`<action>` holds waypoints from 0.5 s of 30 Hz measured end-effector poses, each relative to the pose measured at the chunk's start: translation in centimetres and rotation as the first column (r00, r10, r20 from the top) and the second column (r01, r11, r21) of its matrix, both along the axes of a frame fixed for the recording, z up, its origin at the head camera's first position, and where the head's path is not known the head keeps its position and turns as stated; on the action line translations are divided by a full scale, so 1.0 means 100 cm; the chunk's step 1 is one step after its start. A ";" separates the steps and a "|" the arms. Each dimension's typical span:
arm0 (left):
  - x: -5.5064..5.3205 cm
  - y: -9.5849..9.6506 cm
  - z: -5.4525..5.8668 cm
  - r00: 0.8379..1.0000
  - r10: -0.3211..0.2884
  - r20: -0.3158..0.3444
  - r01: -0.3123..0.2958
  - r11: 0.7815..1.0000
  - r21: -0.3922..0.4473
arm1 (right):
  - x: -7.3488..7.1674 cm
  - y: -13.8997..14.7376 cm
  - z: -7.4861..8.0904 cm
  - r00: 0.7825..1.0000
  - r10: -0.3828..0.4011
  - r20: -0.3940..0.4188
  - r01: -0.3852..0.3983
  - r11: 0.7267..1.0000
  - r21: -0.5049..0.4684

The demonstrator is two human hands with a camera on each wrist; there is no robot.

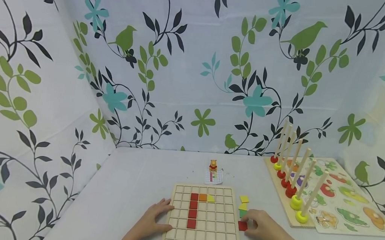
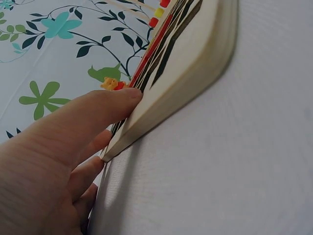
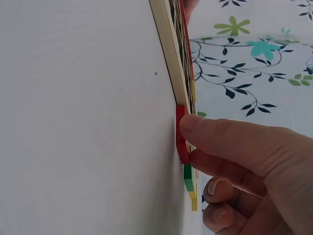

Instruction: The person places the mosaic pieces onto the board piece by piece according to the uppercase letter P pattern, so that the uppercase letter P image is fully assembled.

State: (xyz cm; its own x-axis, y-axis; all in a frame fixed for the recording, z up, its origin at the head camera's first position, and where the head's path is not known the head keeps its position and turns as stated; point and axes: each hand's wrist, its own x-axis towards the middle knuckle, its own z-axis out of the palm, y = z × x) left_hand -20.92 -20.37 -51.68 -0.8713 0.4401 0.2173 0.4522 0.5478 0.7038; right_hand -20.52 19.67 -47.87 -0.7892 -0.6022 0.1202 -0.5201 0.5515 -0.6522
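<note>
A wooden grid board [image 1: 200, 236] lies on the table; a column of several red tiles [image 1: 192, 213] stands in it, with an orange tile [image 1: 202, 197] and a yellow tile [image 1: 211, 198] beside the top one. My left hand [image 1: 152, 220] touches the board's left edge, its thumb on the rim in the left wrist view. Just off the right edge, my right hand [image 1: 266, 228] pinches a loose red tile [image 3: 181, 129] between thumb and finger. Beyond that tile lie a green tile [image 3: 188, 177] and two yellow tiles, one of them a yellow square [image 1: 244, 199].
Behind the board, a small bear figure [image 1: 213, 165] stands by a paper card with a coloured grid pattern [image 1: 213, 177]. To the right are a peg stand [image 1: 282, 202] with red and yellow rings and a vegetable puzzle board [image 1: 340, 228]. Patterned cloth hangs behind.
</note>
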 end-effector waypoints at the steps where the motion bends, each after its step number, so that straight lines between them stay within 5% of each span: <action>1: 0.000 0.000 0.000 1.000 -0.001 -0.003 0.001 1.000 0.001 | 0.000 0.000 0.000 1.000 0.000 -0.004 0.000 1.000 0.003; 15: 0.001 0.001 0.000 0.999 -0.006 -0.042 0.006 1.000 0.003 | 0.000 -0.001 -0.002 0.998 -0.007 -0.058 0.007 1.000 0.009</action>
State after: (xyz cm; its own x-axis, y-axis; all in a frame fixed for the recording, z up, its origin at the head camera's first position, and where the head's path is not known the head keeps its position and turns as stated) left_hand -20.86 -20.30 -51.69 -0.8586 0.4449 0.2546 0.4847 0.5428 0.6859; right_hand -20.54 19.59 -48.11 -0.7855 -0.5977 0.1604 -0.5527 0.5609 -0.6163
